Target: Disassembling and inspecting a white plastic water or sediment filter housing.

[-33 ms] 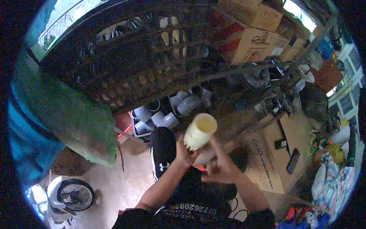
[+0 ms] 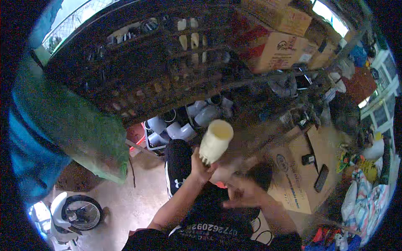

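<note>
My left hand is closed around the lower end of a hollow cream-coloured plastic cylinder, which looks like a pipe fitting. Its round opening faces up and away from me, and a notched, toothed edge shows by my fingers. Lower and to the right is my right hand, apart from the cylinder and blurred. Its fingers look spread, and I see nothing held in them. A pale smeared shape lies between the two hands; I cannot make out what it is.
Beyond my knee, a white crate holds grey pipe elbows. Cardboard lies to the right with a dark remote-like object on it. A green sack stands left, a motorbike wheel below it. Dark shelves rise ahead.
The cylinder has shifted slightly left and up, and stands a little more upright in my left hand. My right hand has drawn down, away from the cylinder.
</note>
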Tool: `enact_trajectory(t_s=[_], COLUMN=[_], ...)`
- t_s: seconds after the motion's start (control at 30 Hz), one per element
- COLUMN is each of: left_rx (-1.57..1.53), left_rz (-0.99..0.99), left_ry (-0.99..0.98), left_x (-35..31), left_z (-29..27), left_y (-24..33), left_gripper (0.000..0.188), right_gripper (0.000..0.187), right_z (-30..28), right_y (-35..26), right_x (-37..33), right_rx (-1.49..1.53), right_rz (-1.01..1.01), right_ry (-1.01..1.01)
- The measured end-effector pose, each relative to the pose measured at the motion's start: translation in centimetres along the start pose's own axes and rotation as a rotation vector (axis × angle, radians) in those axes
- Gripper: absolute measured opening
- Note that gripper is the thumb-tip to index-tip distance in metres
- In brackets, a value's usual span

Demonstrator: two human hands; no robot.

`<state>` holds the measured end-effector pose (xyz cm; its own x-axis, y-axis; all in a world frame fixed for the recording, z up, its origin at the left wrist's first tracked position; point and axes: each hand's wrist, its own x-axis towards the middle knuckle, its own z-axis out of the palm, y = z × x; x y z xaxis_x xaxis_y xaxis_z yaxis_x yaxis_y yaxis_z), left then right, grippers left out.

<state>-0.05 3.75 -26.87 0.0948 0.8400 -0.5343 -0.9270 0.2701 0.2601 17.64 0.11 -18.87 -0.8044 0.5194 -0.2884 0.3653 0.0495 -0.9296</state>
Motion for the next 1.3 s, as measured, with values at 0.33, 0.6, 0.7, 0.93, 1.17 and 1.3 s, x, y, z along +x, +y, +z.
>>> enact_trajectory(t_s=[0.33,0.6,0.7,0.93,1.17,1.3], left_rx=[0.134,0.02,0.156,-0.012,0.058,0.027], left_rz=[-0.177,-0.001,0.033,0.08,-0.037,-0.002], left_ry=[-0.217,-0.118,-0.142,-0.095,-0.073,-0.015], left_x=[-0.5,1.0,-0.9,0.4,-1.3,0.4], left_z=[-0.5,0.4,1.2,0.9,2.6,0.8], left_y=[-0.6,0.1,-0.5,0.2,0.1,-0.9], left_gripper=[0.05,0.054,0.054,0.049,0.05,0.045], right_gripper=[0.086,0.083,0.097,0.09,0.092,0.1], right_z=[-0.8,0.5,-2.8,2.0,-3.3,1.4], right_y=[-2.0,-2.2,-2.7,-1.8,-0.3,-0.6], right_x=[3.1,-0.7,0.8,0.0,1.7,3.8], right_rx=[0.275,0.121,0.275,0.028,0.032,0.217], right_rz=[-0.171,-0.142,0.018,0.148,-0.036,-0.356], right_ry=[0.423,0.166,0.524,0.004,0.551,0.497])
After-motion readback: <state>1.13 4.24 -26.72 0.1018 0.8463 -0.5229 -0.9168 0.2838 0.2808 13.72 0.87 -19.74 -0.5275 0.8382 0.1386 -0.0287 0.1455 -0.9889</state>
